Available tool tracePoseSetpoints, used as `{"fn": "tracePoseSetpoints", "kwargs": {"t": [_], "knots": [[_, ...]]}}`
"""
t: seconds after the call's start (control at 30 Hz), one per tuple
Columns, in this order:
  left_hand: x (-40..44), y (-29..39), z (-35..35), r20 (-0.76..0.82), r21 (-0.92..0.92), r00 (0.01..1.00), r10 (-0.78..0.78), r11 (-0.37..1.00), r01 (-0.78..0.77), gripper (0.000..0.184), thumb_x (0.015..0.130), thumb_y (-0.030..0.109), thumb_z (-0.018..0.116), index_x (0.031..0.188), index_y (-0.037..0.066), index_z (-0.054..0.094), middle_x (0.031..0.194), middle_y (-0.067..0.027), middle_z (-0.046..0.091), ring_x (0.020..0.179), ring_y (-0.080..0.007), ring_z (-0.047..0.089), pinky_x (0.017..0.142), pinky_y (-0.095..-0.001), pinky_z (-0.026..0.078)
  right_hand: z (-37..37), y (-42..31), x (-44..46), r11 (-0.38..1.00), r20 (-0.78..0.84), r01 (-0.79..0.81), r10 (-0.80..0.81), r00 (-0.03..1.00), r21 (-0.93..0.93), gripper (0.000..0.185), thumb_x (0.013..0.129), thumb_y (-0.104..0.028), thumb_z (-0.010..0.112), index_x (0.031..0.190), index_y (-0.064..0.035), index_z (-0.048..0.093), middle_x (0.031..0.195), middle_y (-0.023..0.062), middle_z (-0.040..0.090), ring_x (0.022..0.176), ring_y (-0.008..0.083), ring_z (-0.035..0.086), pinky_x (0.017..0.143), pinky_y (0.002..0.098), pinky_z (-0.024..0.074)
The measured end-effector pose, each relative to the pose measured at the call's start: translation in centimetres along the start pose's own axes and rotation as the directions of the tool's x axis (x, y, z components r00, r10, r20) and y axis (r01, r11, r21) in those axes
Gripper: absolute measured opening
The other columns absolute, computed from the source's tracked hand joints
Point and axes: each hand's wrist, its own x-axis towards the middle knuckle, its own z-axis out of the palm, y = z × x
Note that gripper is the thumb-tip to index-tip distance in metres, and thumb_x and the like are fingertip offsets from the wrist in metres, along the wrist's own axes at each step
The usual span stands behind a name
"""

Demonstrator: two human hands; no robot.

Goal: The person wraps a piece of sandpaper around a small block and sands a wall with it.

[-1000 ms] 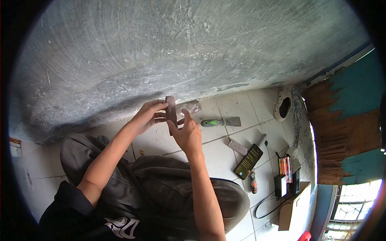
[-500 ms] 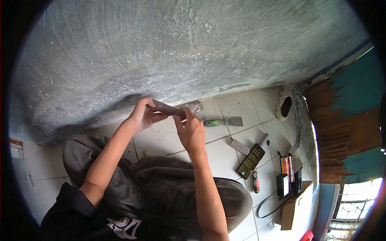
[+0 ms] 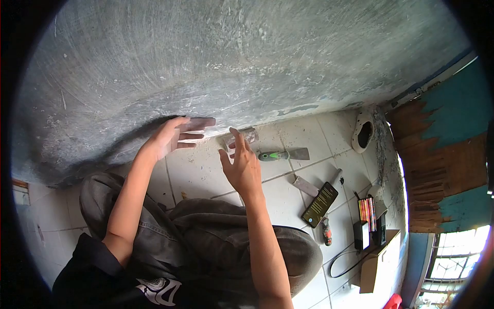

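My left hand [image 3: 163, 140] holds a dark brown strip [image 3: 200, 123], which looks like folded sandpaper, close to the base of the grey wall [image 3: 216, 62]. The thumb lies along the strip, and the other fingers stretch out below it. Apart from the strip, my right hand [image 3: 243, 169] is raised with its fingers spread and nothing in it. Behind its fingertips, a dusty, flat rectangular piece [image 3: 250, 136] lies on the floor by the wall, partly hidden. Just right of that hand is a scraper [image 3: 297, 154] with a green and black handle.
On the tiled floor [image 3: 329, 131] lie a phone [image 3: 320, 205], a second scraper [image 3: 306, 186], and a red-and-black handled tool [image 3: 327, 232]. A cardboard box [image 3: 378, 265], a black cable [image 3: 337, 262] and a pale clog [image 3: 356, 140] are to the right.
My right hand has let go of the brown strip and opened. My left hand has moved slightly left and up toward the wall, keeping the strip.
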Motion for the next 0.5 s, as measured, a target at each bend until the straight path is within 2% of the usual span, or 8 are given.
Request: {"fn": "tracePoseSetpoints", "kwargs": {"t": [0.07,0.17,0.27,0.33,0.37,0.43,0.5], "knots": [[0.0,0.0,0.1,-0.016,-0.021,1.000,-0.020,1.000,0.019,0.048,0.090,0.034,0.034,0.123,0.004,0.051,0.121,-0.0080,0.055,0.105,-0.0170,0.054,0.090,-0.0335,0.041,0.0,0.0,0.0,1.000,0.054,-0.018,0.019,0.998,-0.009,0.053,0.079,-0.017,0.059,0.127,-0.0103,0.038,0.105,0.0202,0.059,0.084,0.0394,0.060,0.067,0.0443,0.0501],[-0.1,0.2,0.7,0.009,-0.078,1.000,0.012,0.997,-0.012,0.046,0.089,0.031,0.035,0.122,0.005,0.053,0.122,-0.0065,0.054,0.105,-0.0145,0.052,0.090,-0.0326,0.040,0.2,0.2,-0.1,1.000,0.039,-0.004,0.004,0.999,0.001,0.053,0.078,-0.016,0.059,0.127,-0.0108,0.038,0.103,0.0198,0.059,0.084,0.0393,0.060,0.069,0.0449,0.0497],[-0.4,0.7,1.6,0.019,-0.075,0.999,0.047,0.996,-0.045,0.053,0.084,0.036,0.039,0.122,0.002,0.051,0.127,-0.0091,0.051,0.113,-0.0166,0.047,0.096,-0.0360,0.034,0.3,0.2,-0.1,1.000,0.043,-0.003,0.002,0.999,0.013,0.053,0.078,-0.015,0.059,0.126,-0.0112,0.039,0.104,0.0194,0.058,0.085,0.0393,0.059,0.069,0.0455,0.0493],[-0.5,0.8,1.8,0.077,-0.224,0.994,0.080,0.973,-0.061,0.053,0.083,0.038,0.041,0.119,0.001,0.054,0.124,-0.0053,0.053,0.106,-0.0133,0.048,0.093,-0.0319,0.036,0.2,0.2,-0.2,1.000,0.044,0.007,-0.006,0.999,-0.006,0.052,0.078,-0.015,0.059,0.126,-0.0111,0.039,0.104,0.0192,0.058,0.084,0.0393,0.059,0.069,0.0457,0.0492],[-0.3,0.7,1.7,0.077,-0.224,0.994,0.081,0.973,-0.061,0.053,0.083,0.038,0.041,0.119,0.001,0.054,0.124,-0.0053,0.053,0.106,-0.0133,0.048,0.093,-0.0319,0.036,0.2,0.2,-0.3,1.000,0.045,0.016,-0.015,0.999,-0.023,0.051,0.078,-0.015,0.059,0.125,-0.0110,0.040,0.105,0.0189,0.057,0.084,0.0394,0.059,0.069,0.0459,0.0490],[0.4,0.0,1.3,0.186,-0.316,0.970,0.159,0.944,-0.094,0.058,0.081,0.042,0.043,0.119,-0.001,0.053,0.127,-0.0058,0.051,0.109,-0.0136,0.046,0.094,-0.0325,0.035,0.2,0.2,-0.2,1.000,0.050,0.017,-0.016,0.999,-0.013,0.050,0.078,-0.015,0.059,0.124,-0.0106,0.041,0.105,0.0186,0.057,0.084,0.0393,0.059,0.069,0.0460,0.0488],[1.4,-1.0,1.3,0.174,-0.313,0.973,0.151,0.946,-0.091,0.058,0.081,0.041,0.043,0.119,-0.001,0.052,0.128,-0.0066,0.050,0.111,-0.0140,0.045,0.095,-0.0329,0.034,0.4,0.1,-0.3,1.000,0.061,0.022,-0.023,0.998,0.001,0.049,0.078,-0.015,0.058,0.123,-0.0103,0.042,0.105,0.0184,0.057,0.084,0.0393,0.059,0.069,0.0460,0.0487]]}}
